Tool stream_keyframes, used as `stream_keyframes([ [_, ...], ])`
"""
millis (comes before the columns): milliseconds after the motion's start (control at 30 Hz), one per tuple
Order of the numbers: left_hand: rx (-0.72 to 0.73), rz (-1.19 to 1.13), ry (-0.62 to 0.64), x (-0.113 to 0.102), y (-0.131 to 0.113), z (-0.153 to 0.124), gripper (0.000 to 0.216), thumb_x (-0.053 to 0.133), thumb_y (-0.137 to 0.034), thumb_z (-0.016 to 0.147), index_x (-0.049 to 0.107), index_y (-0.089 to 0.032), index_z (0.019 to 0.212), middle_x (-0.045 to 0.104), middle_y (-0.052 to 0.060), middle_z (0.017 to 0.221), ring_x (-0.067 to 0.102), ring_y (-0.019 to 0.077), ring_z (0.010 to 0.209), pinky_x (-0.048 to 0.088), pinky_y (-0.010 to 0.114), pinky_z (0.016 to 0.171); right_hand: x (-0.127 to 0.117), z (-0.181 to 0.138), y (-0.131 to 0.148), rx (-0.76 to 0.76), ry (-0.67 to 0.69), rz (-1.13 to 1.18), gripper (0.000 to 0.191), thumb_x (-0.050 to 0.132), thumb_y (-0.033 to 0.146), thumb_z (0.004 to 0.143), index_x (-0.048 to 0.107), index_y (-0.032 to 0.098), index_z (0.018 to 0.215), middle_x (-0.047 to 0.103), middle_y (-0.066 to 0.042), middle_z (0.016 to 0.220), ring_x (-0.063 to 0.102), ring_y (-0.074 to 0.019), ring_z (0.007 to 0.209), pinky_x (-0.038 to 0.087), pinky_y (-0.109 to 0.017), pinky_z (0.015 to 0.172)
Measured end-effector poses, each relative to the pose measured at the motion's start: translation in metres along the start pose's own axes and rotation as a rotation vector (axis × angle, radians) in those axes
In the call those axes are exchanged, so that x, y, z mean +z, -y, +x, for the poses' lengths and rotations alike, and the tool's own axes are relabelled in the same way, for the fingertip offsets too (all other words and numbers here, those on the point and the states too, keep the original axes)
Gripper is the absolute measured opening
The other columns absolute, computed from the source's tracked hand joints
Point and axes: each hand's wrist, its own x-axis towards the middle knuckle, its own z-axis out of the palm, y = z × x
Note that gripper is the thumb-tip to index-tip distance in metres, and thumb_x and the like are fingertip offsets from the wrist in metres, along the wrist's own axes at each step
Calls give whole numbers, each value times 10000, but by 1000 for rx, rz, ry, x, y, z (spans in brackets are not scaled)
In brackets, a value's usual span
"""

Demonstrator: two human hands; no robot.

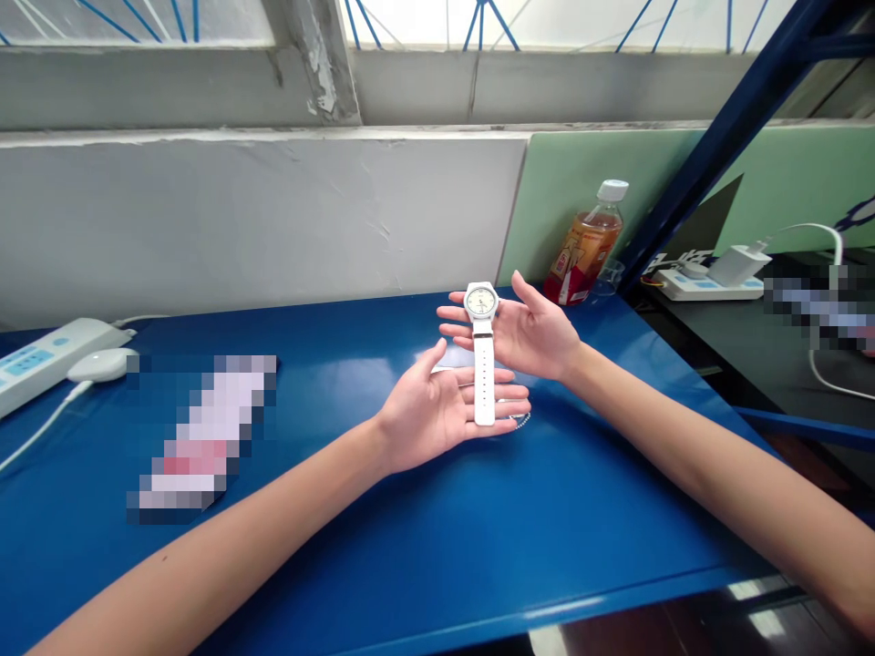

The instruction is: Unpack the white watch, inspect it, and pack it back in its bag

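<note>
A white wristwatch [484,364] lies lengthwise across both of my hands, its round dial facing up and its strap stretched straight toward me. My right hand [533,333], palm up with fingers extended, bears the dial end. Closer to me, my left hand [447,401] is also palm up, its straight fingers under the free end of the strap. Both hands hold the watch up without fingers wrapped round it. Behind the left fingers, a small white thing with a beaded edge [522,419] is mostly hidden.
The blue tabletop [410,547] meets a pale wall. At left are a white power strip [58,360], a round white charger [102,364] and a pixelated flat object [211,428]. A drink bottle [586,246] stands back right, near a blue metal post [711,137].
</note>
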Motion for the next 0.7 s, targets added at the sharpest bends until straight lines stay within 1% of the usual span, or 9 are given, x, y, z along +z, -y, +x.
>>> stream_keyframes([
  [167,-10,-16,81,-5,1,0,825,172,-607,997,504,90,1287,537,353,1329,517,435,1275,286,568,1103,3,0,1,23,13,-2,701,222,624,978,570,98,1284,617,-172,1347,587,-290,1238,348,-476,1127],
  [333,-13,-34,134,-9,3,1,826,192,-634,985,535,63,1265,550,341,1322,540,427,1252,276,572,1104,3,-1,3,58,36,23,781,196,655,965,569,38,1264,621,-208,1328,577,-301,1251,329,-462,1142],
  [433,-19,-37,132,-9,3,0,820,202,-644,980,555,47,1245,574,326,1301,556,417,1239,294,556,1101,1,-2,4,70,38,18,805,215,679,951,578,26,1250,615,-217,1332,566,-302,1264,327,-447,1147],
  [567,-21,-27,122,-7,2,0,819,224,-648,975,551,55,1242,575,338,1291,566,416,1229,302,550,1099,-1,-2,4,67,25,11,800,245,689,939,579,34,1254,603,-217,1349,563,-300,1268,336,-441,1143],
  [633,-13,-7,119,-6,1,0,768,261,-616,985,559,48,1233,583,333,1283,573,409,1224,305,546,1099,-1,-2,4,75,15,9,801,240,697,935,573,49,1267,603,-207,1353,567,-298,1264,341,-449,1138],
  [700,3,20,106,-5,1,1,668,297,-538,1006,574,32,1216,606,317,1261,592,392,1207,318,538,1096,-2,-2,4,89,14,19,803,233,707,929,561,67,1286,601,-195,1360,561,-303,1270,345,-464,1132],
])
